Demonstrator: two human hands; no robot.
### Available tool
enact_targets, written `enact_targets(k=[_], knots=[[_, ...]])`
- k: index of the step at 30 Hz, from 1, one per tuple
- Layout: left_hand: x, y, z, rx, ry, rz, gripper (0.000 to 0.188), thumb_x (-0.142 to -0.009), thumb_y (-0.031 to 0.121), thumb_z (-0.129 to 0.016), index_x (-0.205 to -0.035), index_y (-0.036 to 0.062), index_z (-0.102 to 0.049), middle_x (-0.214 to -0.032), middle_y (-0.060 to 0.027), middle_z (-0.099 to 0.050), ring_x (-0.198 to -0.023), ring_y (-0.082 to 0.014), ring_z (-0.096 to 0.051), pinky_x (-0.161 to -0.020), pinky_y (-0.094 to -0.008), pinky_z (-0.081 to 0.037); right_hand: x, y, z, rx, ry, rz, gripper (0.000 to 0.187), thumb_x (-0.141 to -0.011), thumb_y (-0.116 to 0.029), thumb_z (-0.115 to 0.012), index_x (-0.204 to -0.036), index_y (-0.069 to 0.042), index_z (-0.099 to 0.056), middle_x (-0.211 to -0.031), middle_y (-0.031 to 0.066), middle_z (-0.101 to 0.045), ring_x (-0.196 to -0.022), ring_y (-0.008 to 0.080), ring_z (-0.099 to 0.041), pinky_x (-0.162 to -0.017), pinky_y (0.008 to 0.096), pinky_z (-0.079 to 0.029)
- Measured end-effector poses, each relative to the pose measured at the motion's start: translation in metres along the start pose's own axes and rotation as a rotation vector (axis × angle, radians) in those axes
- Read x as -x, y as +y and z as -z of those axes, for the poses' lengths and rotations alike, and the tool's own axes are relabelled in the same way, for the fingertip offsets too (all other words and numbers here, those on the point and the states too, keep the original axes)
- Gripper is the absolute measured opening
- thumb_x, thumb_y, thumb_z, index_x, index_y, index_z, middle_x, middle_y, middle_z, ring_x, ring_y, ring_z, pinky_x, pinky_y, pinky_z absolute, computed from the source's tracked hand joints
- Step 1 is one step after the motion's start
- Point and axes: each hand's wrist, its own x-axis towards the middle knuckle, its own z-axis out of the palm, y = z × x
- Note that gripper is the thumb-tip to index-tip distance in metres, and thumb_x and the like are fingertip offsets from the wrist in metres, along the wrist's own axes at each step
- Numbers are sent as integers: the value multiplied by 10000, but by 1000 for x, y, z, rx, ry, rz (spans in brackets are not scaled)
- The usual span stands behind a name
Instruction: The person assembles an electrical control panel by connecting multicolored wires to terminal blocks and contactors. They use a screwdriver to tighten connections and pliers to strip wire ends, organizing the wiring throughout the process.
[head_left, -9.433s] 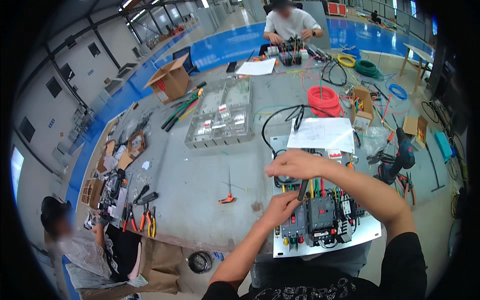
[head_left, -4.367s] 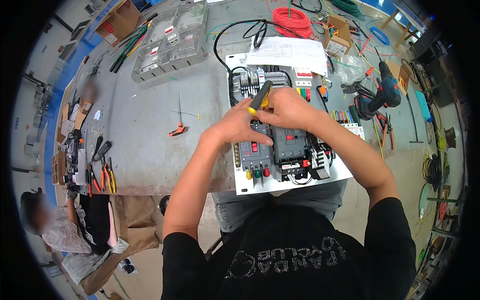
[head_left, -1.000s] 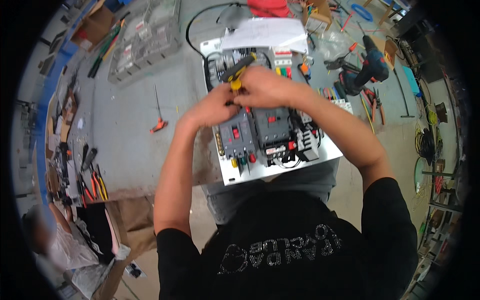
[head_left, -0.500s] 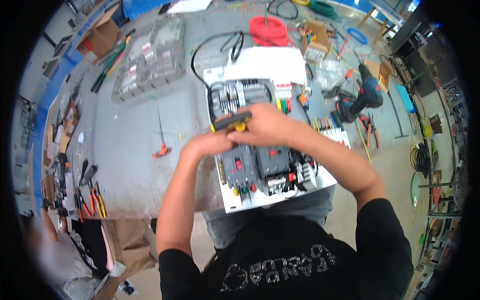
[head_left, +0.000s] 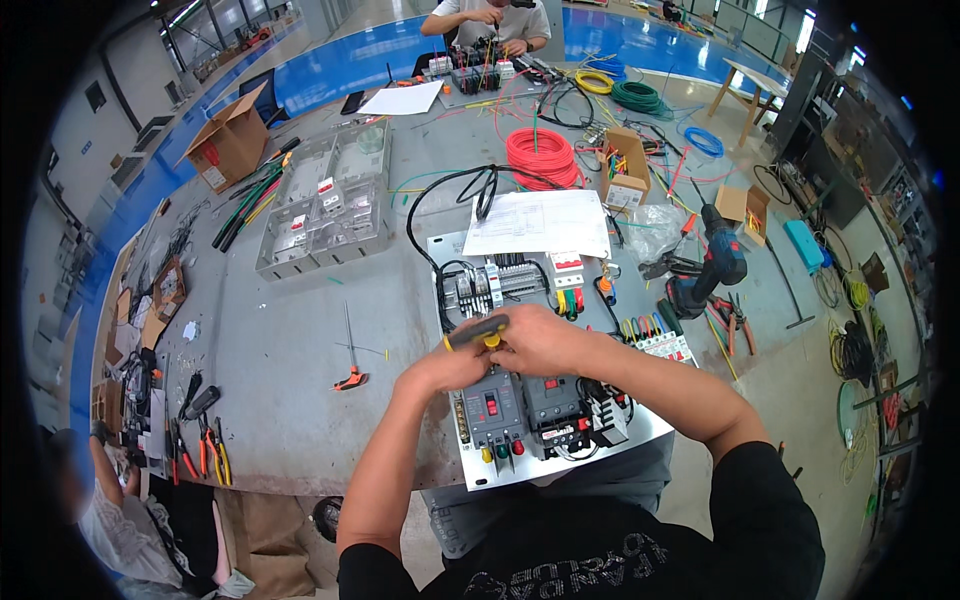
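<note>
A white mounting plate [head_left: 650, 432] carrying electrical parts lies at the table's near edge. My left hand [head_left: 452, 366] and my right hand [head_left: 540, 340] meet over its middle, above two dark grey circuit breakers, the left breaker [head_left: 493, 408] and the right breaker [head_left: 551, 397]. A black and yellow screwdriver [head_left: 478, 332] lies across my right hand, held at its thumb side. My left fingers curl in under the right ones; whatever they pinch is hidden. Beyond my hands are a row of terminal blocks [head_left: 518, 278] and a small white breaker [head_left: 566, 264].
Printed sheets [head_left: 540, 225] cover the plate's far edge. To the right are a cordless drill [head_left: 715, 260] and pliers [head_left: 738, 325]. Leftward lie an orange-handled hex key [head_left: 350, 378] and a clear plastic box [head_left: 330, 225]. A red wire coil [head_left: 541, 157] and another person [head_left: 488, 25] are farther off.
The view has tilted up, so the table sits lower and the far person has come into sight. Both hands stay together over the plate, the screwdriver still in the right.
</note>
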Motion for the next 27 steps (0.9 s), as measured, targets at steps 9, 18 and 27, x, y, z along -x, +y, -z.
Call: enact_targets(k=[9, 18, 27], knots=[[-1, -6, 1, 150, 127, -210, 488, -891, 249, -759, -1310, 15, -673, -1311, -199, -721, -1216, -388, -661, -1086, -442, -501, 1, 1, 3, -80, 48, 138, 218, -884, -178, -775, -974, 5, -702, -994, 197, -720, -941, 437, -718, -831, 515, -579], [2, 9, 19, 305, 181, 50, 280, -1027, 204, -644, -1199, -4, -721, -1098, -59, -740, -1023, -157, -642, -931, -336, -509, 18, 24, 25, -599, 206, -190, 193, -1003, -161, -737, -1069, 20, -732, -979, 68, -758, -944, 166, -750, -851, 334, -582], [27, 62, 33, 765, 166, 60, 215, -1086, 241, -622, -1098, 49, -719, -1085, -44, -746, -1086, -135, -683, -988, -323, -535, 45, 55, 27, -1482, 379, -312, 181, -1077, -169, -679, -1159, -7, -683, -1065, 144, -764, -1044, 258, -791, -881, 344, -644]])
